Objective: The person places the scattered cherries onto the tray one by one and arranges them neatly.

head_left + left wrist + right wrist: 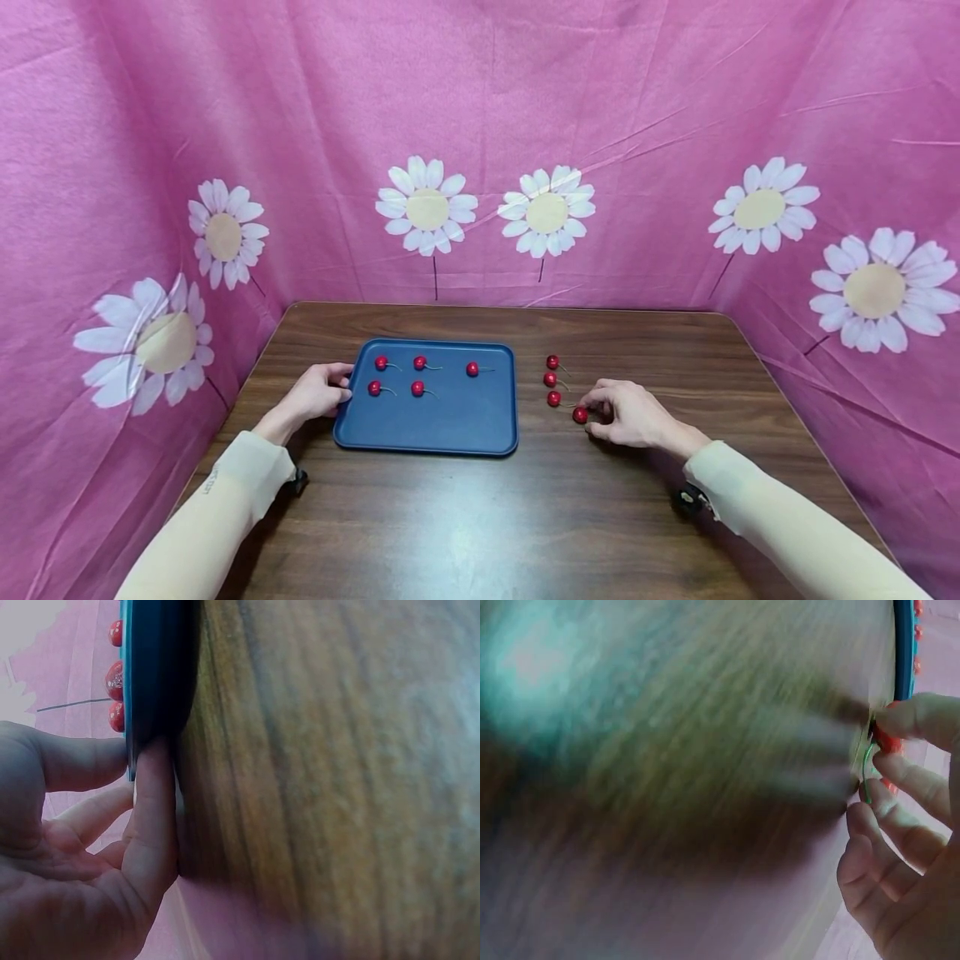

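Note:
A blue tray [457,425] lies on the table with several red cherries on it, one [472,369] apart toward its right side. At the tray's left edge my left hand [313,394] grips the rim; in the left wrist view the thumb of the left hand [90,840] is on top and a finger is under the rim [131,750]. Right of the tray, my right hand [633,417] pinches a red cherry [580,415] at the table surface. The right wrist view shows this cherry [887,739] between thumb and finger of the right hand [907,862], its green stem hanging beside the fingertips.
Three more cherries [551,379] lie in a column between the tray and my right hand. The brown wooden table [450,517] reaches back to a pink cloth [487,100] with white daisies, which also hangs at both sides.

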`<state>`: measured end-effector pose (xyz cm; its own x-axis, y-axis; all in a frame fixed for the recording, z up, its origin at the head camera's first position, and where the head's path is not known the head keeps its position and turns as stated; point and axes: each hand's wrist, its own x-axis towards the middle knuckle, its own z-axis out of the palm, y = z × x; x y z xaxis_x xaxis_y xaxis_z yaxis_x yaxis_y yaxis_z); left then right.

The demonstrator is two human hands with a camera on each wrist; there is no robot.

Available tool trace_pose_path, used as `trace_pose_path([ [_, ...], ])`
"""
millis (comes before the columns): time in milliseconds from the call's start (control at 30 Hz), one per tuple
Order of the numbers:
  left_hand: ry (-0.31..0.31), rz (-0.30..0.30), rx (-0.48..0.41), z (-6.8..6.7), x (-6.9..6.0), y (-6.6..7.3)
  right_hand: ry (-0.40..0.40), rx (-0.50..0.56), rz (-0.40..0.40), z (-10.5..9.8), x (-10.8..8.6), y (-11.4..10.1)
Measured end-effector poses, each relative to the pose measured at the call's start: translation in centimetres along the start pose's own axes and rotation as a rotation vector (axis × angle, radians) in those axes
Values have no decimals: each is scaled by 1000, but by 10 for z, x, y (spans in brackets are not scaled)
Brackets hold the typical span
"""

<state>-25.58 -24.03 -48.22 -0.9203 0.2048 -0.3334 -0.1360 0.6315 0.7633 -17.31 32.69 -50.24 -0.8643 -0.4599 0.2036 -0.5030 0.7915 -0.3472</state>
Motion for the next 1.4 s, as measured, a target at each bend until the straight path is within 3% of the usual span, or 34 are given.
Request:
trace_pose_path([
  [167,2,7,2,0,-1,0,-19,-30,28,2,2,-7],
  [533,1,19,-4,0,-1,-2,61,-26,110,2,4,-12],
  [700,1,9,7,-1,-1,-1,103,-22,103,5,9,-18],
  [1100,5,14,0,1,0,0,189,104,58,15,40,-41],
  [1400,12,21,-5,1,-2,1,171,163,88,25,68,-60],
])
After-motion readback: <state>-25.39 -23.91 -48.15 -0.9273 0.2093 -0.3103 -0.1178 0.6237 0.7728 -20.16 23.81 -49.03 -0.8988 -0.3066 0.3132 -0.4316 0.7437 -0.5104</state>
